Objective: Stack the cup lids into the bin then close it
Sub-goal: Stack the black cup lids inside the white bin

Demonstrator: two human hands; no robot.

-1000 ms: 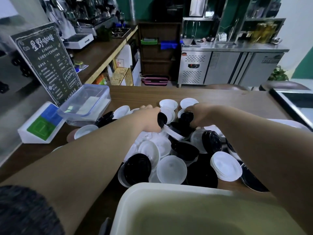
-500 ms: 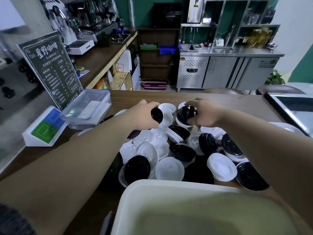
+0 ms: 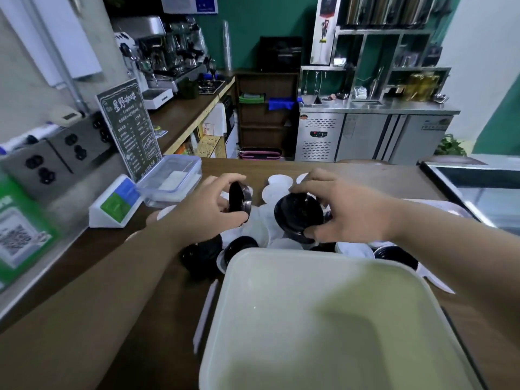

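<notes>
Cup lids, black and white, lie heaped on the wooden surface just beyond the pale, open bin, which looks empty. The left hand pinches one black lid on edge between thumb and fingers, raised above the heap. The right hand closes around the rim of a second black lid, perhaps a short nested stack; blur hides which. These lids look thin, light and slightly springy, with smooth plastic that could slip, so the rim is the sensible place to take hold. Nesting them squarely should keep a stack from sliding apart on its way into the bin.
</notes>
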